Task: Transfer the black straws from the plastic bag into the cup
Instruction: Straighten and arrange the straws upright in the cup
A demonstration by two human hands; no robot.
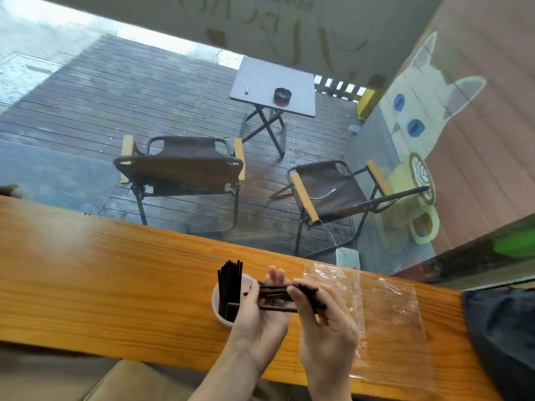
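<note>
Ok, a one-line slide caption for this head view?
Both hands, left hand and right hand, hold a bundle of black straws beside the cup, plastic bag flat on the counter.

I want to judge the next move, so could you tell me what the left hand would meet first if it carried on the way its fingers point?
Probably nothing on the counter: the left hand, holding the bundle of straws, points up and away toward the window, right of the cup. Depth is unclear.

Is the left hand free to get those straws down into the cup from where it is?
Probably yes. The left hand sits right beside the cup, gripping the bundle of straws with the right hand. The cup's near side looks open, though straws already standing in it crowd its far side.
</note>
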